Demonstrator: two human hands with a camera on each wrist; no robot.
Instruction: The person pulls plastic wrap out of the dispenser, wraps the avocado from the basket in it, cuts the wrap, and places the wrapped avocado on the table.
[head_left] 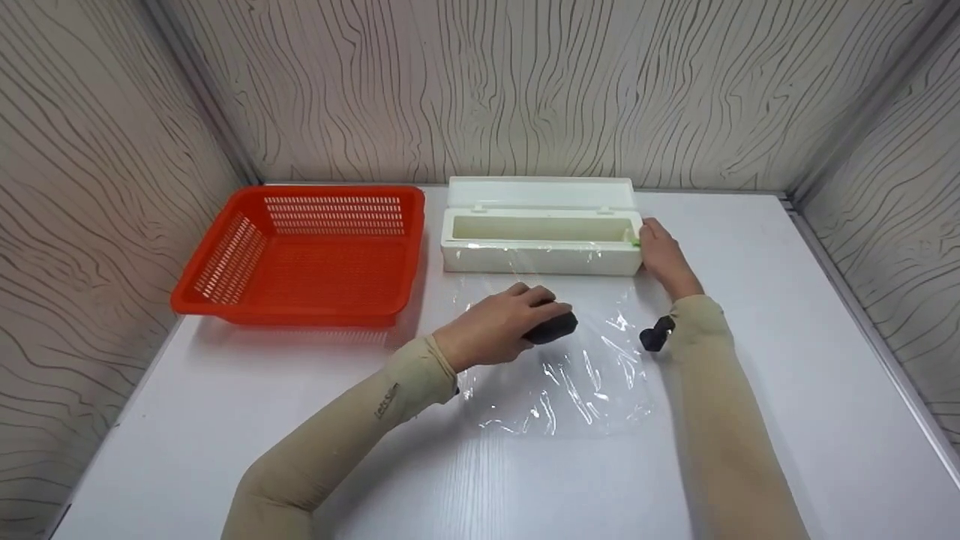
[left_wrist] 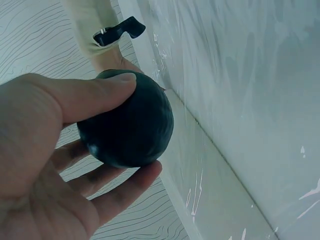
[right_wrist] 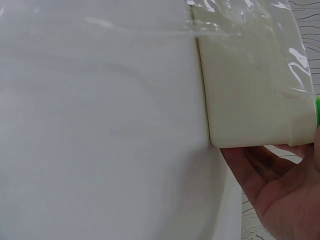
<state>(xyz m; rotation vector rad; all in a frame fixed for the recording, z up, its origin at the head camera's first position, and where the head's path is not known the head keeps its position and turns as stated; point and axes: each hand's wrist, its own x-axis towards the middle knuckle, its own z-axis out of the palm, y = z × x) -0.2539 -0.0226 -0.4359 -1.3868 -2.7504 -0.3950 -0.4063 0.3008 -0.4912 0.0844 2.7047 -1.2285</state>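
My left hand (head_left: 504,319) holds a dark, nearly black rounded object (head_left: 551,328) above a sheet of clear plastic film (head_left: 570,382). In the left wrist view the thumb lies over this smooth dark object (left_wrist: 131,122) and fingertips support it from below; its kind is unclear. The film stretches from the front of a white lidded box (head_left: 544,260) toward me over the table. With its lid raised, the box shows a long hollow. My right hand (head_left: 666,259) rests against the box's right end, beside a small green piece (head_left: 636,242). Extended fingers touch that end in the right wrist view.
A red plastic basket (head_left: 300,319) with slotted walls stands left of the box. Wood-grain patterned panels (head_left: 480,90) enclose the white table (head_left: 780,315) at the back and sides. A black mount (head_left: 657,334) sits on the right wrist.
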